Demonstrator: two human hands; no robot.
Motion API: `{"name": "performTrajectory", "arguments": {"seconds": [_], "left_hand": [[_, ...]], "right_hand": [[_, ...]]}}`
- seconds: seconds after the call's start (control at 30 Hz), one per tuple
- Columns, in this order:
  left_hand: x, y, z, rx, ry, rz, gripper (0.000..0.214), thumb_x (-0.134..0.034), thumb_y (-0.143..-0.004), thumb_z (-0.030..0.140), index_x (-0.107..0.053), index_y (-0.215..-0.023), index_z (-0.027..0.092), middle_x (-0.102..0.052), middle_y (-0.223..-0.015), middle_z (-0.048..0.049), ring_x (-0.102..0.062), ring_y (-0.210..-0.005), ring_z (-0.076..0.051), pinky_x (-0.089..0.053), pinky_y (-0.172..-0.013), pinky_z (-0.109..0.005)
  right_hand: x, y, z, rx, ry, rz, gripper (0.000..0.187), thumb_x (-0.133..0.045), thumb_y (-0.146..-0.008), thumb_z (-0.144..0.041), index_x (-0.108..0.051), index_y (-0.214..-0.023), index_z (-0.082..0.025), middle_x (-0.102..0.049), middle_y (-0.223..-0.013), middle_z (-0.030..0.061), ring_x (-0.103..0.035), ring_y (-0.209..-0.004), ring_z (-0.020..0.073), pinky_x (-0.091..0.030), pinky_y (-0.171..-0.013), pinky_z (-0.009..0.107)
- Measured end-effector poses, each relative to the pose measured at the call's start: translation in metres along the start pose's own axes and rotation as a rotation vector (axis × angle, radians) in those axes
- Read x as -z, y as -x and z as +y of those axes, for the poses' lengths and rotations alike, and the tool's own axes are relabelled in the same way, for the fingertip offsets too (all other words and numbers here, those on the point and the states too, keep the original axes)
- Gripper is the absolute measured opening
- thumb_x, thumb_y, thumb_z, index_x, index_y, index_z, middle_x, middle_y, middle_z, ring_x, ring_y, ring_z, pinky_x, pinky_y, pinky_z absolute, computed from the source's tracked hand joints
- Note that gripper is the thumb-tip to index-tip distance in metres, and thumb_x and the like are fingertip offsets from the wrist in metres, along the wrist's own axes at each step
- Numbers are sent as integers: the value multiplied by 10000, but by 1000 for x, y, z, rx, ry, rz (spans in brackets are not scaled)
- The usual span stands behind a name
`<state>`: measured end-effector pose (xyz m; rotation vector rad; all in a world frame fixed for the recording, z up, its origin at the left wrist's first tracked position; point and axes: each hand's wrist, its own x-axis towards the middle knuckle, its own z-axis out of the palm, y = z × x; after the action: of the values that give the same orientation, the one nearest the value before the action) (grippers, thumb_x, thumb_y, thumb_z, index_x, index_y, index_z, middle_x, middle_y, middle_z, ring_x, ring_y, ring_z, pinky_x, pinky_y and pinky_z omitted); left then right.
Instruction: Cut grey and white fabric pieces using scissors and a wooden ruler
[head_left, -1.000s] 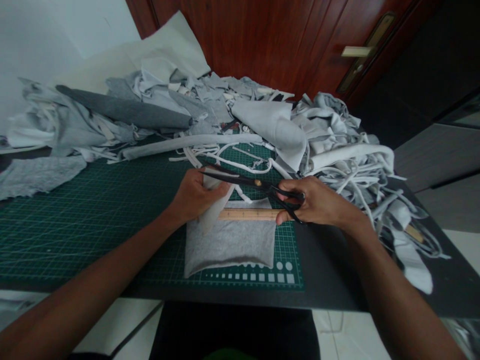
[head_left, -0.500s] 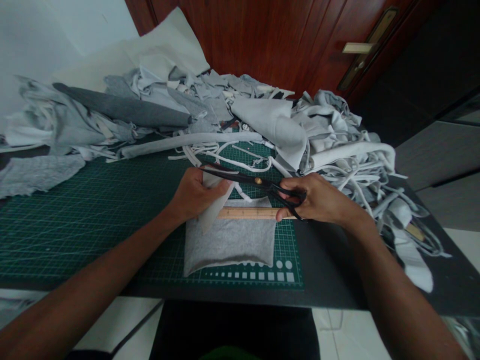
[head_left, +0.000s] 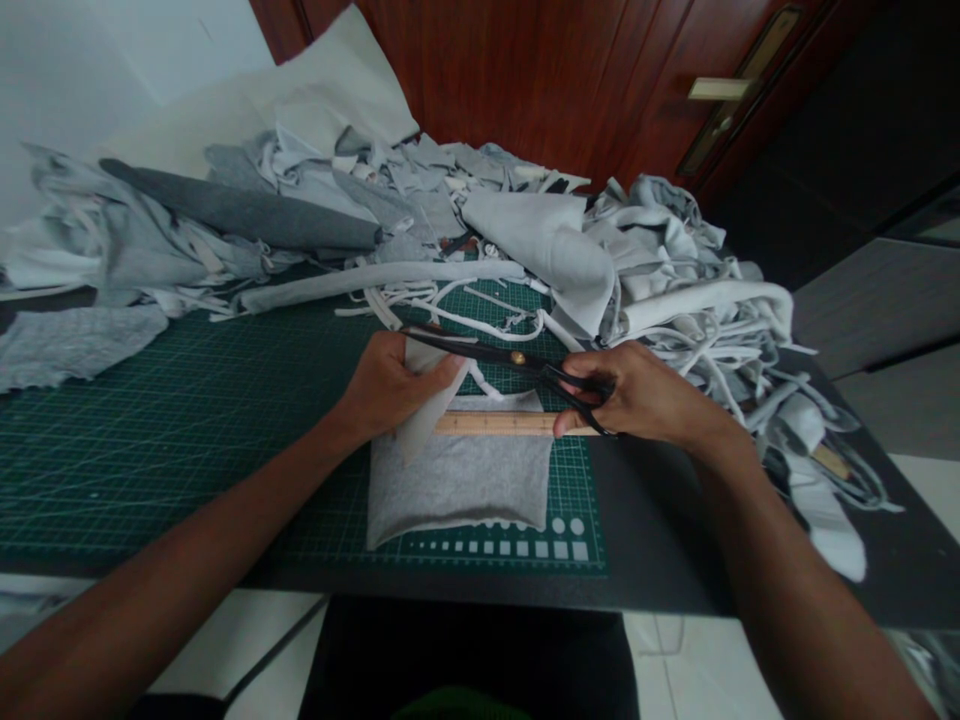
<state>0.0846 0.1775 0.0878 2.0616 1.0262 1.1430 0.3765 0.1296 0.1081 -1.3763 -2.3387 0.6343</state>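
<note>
Big heap of grey jersey scraps (head_left: 525,215) piled just behind the green cutting mat (head_left: 187,450), and a wooden ruler (head_left: 495,424) lies across the grey fabric piece (head_left: 457,490) on the mat. Left hand (head_left: 390,390) pinches up a flap of that fabric, while right hand (head_left: 645,395) grips the handles of black tailor's shears (head_left: 487,350), blades reaching over to the left hand.

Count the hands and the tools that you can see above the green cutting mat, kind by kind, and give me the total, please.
Hands: 2 (left hand, right hand)
Black scissors: 1
Wooden ruler: 1
Total: 4
</note>
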Motion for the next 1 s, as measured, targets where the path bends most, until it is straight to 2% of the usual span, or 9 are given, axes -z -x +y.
{"name": "performTrajectory", "arguments": {"seconds": [0.2,0.43,0.6,0.87,1.0], "left_hand": [[0,0,-3,-2,-15,-25,146,-654,-829,272,-670,-708,192,-689,-690,17,-620,-681,-140,-531,-669,-244],[1,1,-2,93,-51,-19,182,-675,-802,329,-649,-680,196,-593,-594,30,-510,-564,-122,-437,-539,-236],[0,1,-2,88,-39,-15,182,-682,-800,319,-633,-668,204,-582,-581,33,-544,-594,-130,-482,-600,-241],[0,1,0,103,-21,-13,194,-688,-792,317,-620,-650,204,-615,-592,26,-532,-558,-123,-463,-533,-232],[0,2,-2,94,-11,0,204,-697,-788,304,-591,-640,211,-579,-556,41,-534,-556,-123,-468,-534,-227]], "right_hand": [[1,1,0,-18,7,-3,552,-801,-784,-636,-471,-661,-211,-436,-594,-65,-378,-577,106,-247,-547,265],[2,2,0,-23,1,2,527,-793,-790,-624,-498,-662,-207,-456,-601,-61,-394,-579,107,-237,-549,265],[2,2,-1,-21,0,-1,550,-781,-798,-647,-484,-651,-207,-431,-580,-61,-390,-577,110,-239,-550,270],[2,2,-3,-41,-37,-9,573,-795,-784,-640,-447,-633,-210,-375,-585,-65,-358,-579,107,-223,-537,266],[2,2,-2,-31,-38,-24,574,-791,-794,-636,-440,-631,-212,-363,-588,-64,-352,-578,107,-233,-537,266]]}}
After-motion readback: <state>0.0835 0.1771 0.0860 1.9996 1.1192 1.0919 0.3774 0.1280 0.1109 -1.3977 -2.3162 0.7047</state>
